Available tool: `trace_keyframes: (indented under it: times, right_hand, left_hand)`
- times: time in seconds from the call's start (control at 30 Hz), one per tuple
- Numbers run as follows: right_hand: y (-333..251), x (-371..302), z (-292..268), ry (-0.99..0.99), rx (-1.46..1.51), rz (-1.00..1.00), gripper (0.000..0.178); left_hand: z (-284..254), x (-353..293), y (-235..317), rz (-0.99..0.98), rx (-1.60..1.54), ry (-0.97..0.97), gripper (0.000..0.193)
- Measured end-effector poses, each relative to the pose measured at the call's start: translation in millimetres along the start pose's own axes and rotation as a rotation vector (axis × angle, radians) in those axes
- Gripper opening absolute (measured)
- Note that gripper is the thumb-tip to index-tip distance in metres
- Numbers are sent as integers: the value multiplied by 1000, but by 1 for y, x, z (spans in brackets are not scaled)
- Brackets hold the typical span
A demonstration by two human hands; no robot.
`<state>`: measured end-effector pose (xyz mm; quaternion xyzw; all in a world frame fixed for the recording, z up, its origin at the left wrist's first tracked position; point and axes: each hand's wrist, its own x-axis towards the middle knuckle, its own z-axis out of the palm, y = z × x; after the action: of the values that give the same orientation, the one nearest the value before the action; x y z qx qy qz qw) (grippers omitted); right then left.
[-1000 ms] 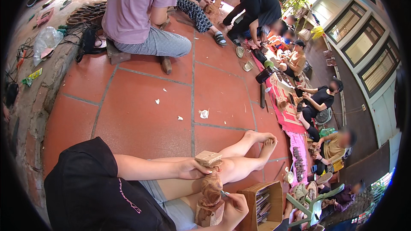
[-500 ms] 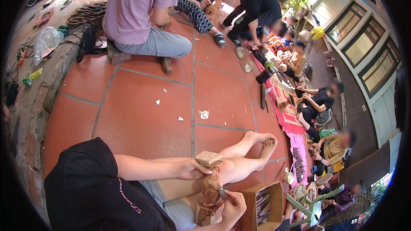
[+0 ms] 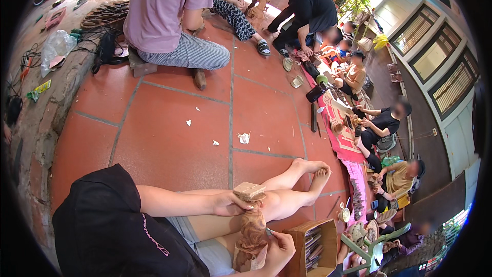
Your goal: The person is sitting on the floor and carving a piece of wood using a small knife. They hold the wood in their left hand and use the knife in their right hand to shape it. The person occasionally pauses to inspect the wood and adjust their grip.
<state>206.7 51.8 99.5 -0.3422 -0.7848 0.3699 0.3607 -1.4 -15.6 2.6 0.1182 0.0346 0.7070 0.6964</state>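
Observation:
A carved wooden figure (image 3: 252, 229) lies across my lap, with a square block at each end. My left hand (image 3: 230, 204) is closed round its narrow part, just below the block that points away from me. With its fingers pinched, my right hand (image 3: 280, 249) is at the side of the carving's thicker middle. A small grey piece (image 3: 268, 231) shows at those fingertips, too small to tell its kind. My bare legs (image 3: 277, 187) stretch out under the carving.
A cardboard box (image 3: 294, 246) of thin tools stands right of my right hand. Beyond it are a green plastic chair (image 3: 371, 251) and a pink mat (image 3: 353, 174) with several seated people. Scraps (image 3: 244, 138) dot the red tiles. A person in pink (image 3: 169, 10) sits ahead.
My right hand's fingertips have shifted slightly along the carving, and less of the grey piece shows. My left hand and the figure stay nearly in place.

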Motion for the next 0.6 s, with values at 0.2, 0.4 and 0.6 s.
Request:
trace_keyframes:
  times: [0.2,0.4,0.6]
  right_hand:
    - [-9,-3,-1,-7,130,-16,23]
    - [0,0,1,-32,79,-10,24]
    - [-18,0,1,-19,34,-46,23]
  left_hand:
    - [2,0,1,10,8,-4,49]
    - [7,-1,1,8,8,-2,49]
    - [5,0,1,7,19,19,48]
